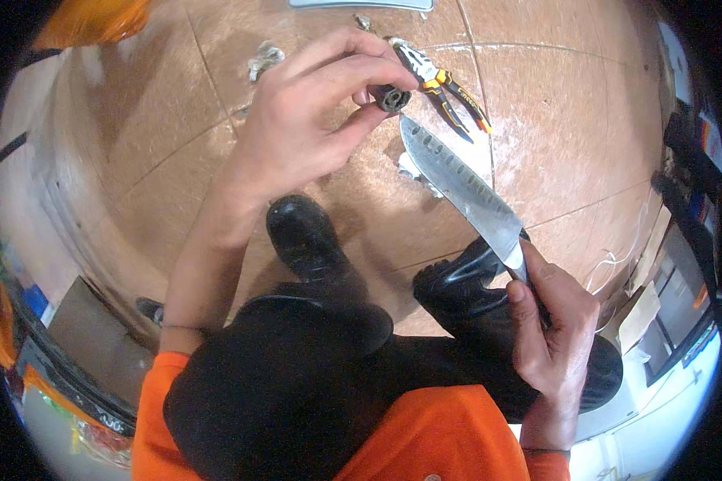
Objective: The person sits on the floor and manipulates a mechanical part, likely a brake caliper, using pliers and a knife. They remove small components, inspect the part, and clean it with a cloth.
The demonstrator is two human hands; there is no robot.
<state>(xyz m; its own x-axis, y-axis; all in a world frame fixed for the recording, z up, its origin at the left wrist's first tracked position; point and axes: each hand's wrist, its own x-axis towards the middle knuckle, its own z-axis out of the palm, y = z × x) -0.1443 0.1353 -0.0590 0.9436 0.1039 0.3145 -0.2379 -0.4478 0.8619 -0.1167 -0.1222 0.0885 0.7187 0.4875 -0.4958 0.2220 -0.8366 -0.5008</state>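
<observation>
My left hand (pixel 313 112) pinches a short dark cable end (pixel 392 98) between thumb and fingers, its round cut face turned toward me. My right hand (pixel 552 329) grips the handle of a kitchen knife (pixel 465 188) with a dimpled steel blade. The blade points up and left, its tip just below the cable end. Whether the tip touches the cable cannot be told.
Orange-and-black pliers (pixel 445 86) lie on the brown tiled floor (pixel 569 112) beyond the cable. Scraps of stripped material (pixel 265 58) lie nearby. My black shoes (pixel 305 232) and dark trousers fill the lower middle. Boxes and clutter (pixel 682 264) line the right side.
</observation>
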